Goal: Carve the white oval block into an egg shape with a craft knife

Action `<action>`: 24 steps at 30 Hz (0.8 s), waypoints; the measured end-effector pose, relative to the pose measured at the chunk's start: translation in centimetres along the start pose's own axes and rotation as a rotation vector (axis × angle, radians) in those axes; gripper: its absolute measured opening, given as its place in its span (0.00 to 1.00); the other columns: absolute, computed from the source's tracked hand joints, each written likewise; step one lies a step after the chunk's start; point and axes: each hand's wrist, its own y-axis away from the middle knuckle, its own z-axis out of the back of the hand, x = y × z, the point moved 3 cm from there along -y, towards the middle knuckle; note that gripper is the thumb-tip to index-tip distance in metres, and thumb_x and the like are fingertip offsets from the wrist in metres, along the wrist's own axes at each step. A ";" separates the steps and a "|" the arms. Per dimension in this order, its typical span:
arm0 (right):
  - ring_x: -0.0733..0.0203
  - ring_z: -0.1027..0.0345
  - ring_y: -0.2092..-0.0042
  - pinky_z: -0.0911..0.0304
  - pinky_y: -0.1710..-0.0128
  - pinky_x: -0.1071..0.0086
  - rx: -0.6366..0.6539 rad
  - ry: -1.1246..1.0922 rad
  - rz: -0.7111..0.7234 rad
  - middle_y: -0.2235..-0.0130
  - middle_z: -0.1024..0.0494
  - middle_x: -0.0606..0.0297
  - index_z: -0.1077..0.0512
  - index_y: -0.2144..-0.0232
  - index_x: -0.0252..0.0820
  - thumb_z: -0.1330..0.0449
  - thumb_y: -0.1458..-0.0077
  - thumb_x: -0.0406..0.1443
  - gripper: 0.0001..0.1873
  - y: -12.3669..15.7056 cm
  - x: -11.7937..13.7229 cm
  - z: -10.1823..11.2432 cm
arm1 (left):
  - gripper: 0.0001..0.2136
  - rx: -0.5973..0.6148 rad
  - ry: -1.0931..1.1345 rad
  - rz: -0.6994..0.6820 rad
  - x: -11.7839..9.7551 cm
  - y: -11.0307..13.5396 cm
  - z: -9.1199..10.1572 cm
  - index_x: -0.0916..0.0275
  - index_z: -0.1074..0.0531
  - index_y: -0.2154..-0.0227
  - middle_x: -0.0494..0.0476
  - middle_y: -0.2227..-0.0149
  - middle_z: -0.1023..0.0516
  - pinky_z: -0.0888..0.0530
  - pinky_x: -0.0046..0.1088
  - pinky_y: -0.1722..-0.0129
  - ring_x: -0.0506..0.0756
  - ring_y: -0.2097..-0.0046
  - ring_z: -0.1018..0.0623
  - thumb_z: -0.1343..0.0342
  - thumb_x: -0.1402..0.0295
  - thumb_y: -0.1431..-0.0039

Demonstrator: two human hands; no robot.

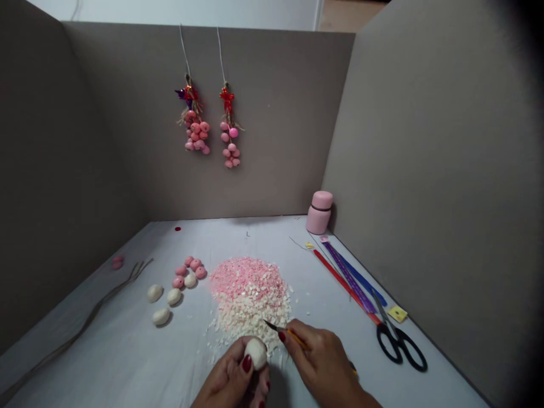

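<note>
A smooth white ball [255,354] is pinched between the thumb and fingers of my left hand [229,377], low in the middle of the view. My right hand [323,360] grips a small knife with a yellow handle [296,339]. Its dark pointed blade is just above and right of the ball, apart from it. Behind both hands lies a heap of shavings [250,294], pink at the far side and white at the near side. Left of the heap rest several white balls [161,316] and several small pink balls with holes [181,271].
At the right lie black-handled scissors [399,343], red ribbon [340,280], purple ribbon [348,277] and blue ribbon [361,275]. A pink bottle [318,214] stands in the back corner. Twine [102,303] runs along the left. Two pink ball clusters [196,133] hang on the grey back panel [289,124].
</note>
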 end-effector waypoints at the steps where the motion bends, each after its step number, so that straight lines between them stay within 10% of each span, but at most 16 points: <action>1: 0.64 0.37 0.80 0.50 0.78 0.72 -0.009 -0.015 0.011 0.80 0.32 0.71 0.37 0.76 0.44 0.54 0.35 0.40 0.18 0.0 0.0 0.1 | 0.15 -0.013 0.036 0.007 0.0 0.0 0.1 0.63 0.27 0.68 0.49 0.75 0.25 0.39 0.19 0.79 0.43 0.79 0.32 0.38 0.55 0.49; 9: 0.65 0.34 0.76 0.44 0.75 0.74 0.011 -0.057 0.269 0.77 0.29 0.67 0.33 0.72 0.42 0.54 0.35 0.37 0.15 1.1 1.2 -0.4 | 0.10 -0.008 0.232 -0.022 0.5 -0.6 0.3 0.64 0.25 0.70 0.50 0.77 0.21 0.32 0.16 0.79 0.43 0.79 0.27 0.35 0.62 0.49; 24: 0.65 0.34 0.77 0.46 0.76 0.73 -0.025 -0.001 0.217 0.78 0.29 0.68 0.34 0.75 0.43 0.54 0.36 0.37 0.17 0.8 0.9 -0.5 | 0.13 -0.020 0.194 0.068 0.3 0.0 -0.3 0.62 0.26 0.71 0.47 0.77 0.25 0.38 0.19 0.78 0.43 0.78 0.30 0.36 0.58 0.51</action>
